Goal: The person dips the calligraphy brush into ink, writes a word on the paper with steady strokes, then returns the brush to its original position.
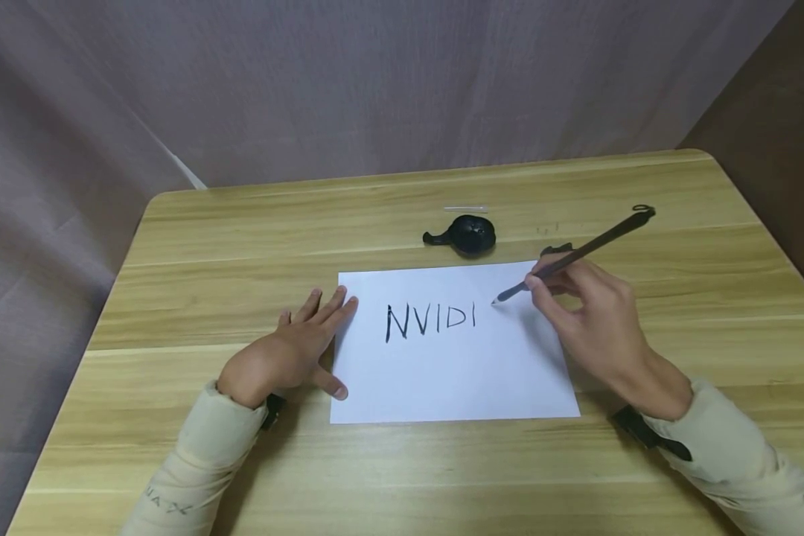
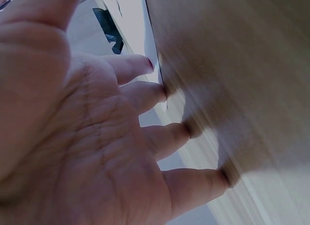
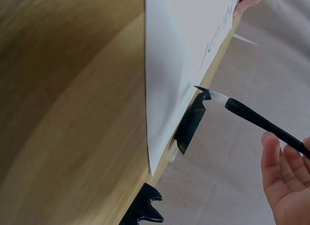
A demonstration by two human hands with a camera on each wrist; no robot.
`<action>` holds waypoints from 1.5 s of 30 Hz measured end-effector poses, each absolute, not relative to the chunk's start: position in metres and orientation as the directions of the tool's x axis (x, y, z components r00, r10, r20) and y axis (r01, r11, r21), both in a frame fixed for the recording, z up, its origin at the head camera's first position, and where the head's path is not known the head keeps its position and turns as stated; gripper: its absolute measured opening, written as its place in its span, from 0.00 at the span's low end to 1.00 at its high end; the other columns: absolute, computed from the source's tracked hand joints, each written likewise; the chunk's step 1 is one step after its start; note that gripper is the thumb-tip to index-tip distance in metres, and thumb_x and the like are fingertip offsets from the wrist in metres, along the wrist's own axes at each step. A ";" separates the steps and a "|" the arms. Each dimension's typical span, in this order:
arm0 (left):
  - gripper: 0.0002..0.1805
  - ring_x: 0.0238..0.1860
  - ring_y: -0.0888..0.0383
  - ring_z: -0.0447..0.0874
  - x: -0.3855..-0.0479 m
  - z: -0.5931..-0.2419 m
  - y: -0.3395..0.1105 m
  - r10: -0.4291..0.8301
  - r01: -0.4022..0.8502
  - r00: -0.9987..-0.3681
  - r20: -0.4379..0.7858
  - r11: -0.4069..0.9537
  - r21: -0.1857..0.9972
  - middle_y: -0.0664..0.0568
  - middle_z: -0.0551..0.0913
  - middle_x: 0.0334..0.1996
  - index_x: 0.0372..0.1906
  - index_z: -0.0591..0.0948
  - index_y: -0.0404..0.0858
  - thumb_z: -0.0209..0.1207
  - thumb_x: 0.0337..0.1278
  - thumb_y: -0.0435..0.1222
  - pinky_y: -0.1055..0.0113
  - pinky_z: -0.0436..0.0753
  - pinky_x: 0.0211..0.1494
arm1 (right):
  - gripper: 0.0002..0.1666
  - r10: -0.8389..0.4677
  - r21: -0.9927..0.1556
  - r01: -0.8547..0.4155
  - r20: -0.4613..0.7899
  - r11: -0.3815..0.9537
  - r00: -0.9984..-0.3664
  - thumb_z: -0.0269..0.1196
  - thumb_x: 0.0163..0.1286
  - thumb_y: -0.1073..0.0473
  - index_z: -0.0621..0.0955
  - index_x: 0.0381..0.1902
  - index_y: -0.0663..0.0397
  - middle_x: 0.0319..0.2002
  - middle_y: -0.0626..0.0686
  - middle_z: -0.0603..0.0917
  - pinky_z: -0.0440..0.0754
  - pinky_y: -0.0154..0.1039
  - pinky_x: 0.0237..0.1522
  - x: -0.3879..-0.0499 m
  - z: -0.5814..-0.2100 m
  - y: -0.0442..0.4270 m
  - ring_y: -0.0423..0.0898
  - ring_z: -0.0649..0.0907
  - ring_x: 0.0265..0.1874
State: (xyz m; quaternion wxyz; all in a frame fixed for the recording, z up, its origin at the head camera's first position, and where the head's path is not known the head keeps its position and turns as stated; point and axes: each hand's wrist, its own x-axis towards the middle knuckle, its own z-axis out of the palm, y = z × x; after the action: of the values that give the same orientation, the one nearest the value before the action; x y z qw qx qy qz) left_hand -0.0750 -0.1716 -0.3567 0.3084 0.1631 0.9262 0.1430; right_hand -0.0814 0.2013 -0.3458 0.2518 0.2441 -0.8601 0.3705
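A white sheet of paper [image 1: 455, 380] lies on the table with the black letters NVIDI [image 1: 432, 320] across its upper half. My left hand [image 1: 291, 353] rests at the sheet's left edge, fingers spread; the thumb and some fingertips touch the paper, the others the wood. In my right hand [image 1: 599, 320] I pinch a dark-handled ink brush [image 1: 576, 254], slanting up to the right. Its pale bristles with a dark tip [image 3: 206, 90] show in the right wrist view. The tip is just right of the last letter; whether it touches the paper I cannot tell.
Behind the sheet sits a black gourd-shaped ink dish [image 1: 472, 236], with a thin clear tube [image 1: 465, 209] beyond it. A black notched brush rest [image 3: 143, 205] stands by the right hand, partly hidden in the head view. Grey curtain [image 1: 402, 89] hangs behind the wooden table [image 1: 241, 253].
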 end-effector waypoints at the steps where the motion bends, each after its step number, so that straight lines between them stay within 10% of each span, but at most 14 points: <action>1: 0.75 0.85 0.37 0.24 -0.075 -0.357 -0.172 0.391 0.212 -0.757 -0.524 0.905 0.369 0.47 0.32 0.87 0.88 0.42 0.44 0.82 0.42 0.50 0.24 0.39 0.78 | 0.11 -0.233 -0.516 -0.610 0.617 0.601 -0.751 0.71 0.64 0.78 0.84 0.44 0.70 0.40 0.59 0.90 0.81 0.18 0.47 -0.082 -0.346 0.201 0.41 0.88 0.37; 45: 0.75 0.85 0.36 0.24 -0.075 -0.356 -0.172 0.400 0.229 -0.757 -0.517 0.903 0.364 0.45 0.32 0.87 0.88 0.42 0.44 0.82 0.43 0.51 0.24 0.39 0.77 | 0.12 -0.269 -0.474 -0.628 0.623 0.617 -0.735 0.70 0.64 0.77 0.84 0.45 0.70 0.41 0.61 0.90 0.78 0.16 0.49 -0.074 -0.342 0.201 0.55 0.91 0.36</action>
State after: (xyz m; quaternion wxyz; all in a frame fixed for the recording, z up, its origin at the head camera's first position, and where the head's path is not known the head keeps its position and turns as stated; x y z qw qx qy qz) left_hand -0.0747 -0.1721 -0.3564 0.3046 0.1695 0.9267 0.1405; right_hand -0.0742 0.2012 -0.3423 0.2550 0.2601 -0.8624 0.3517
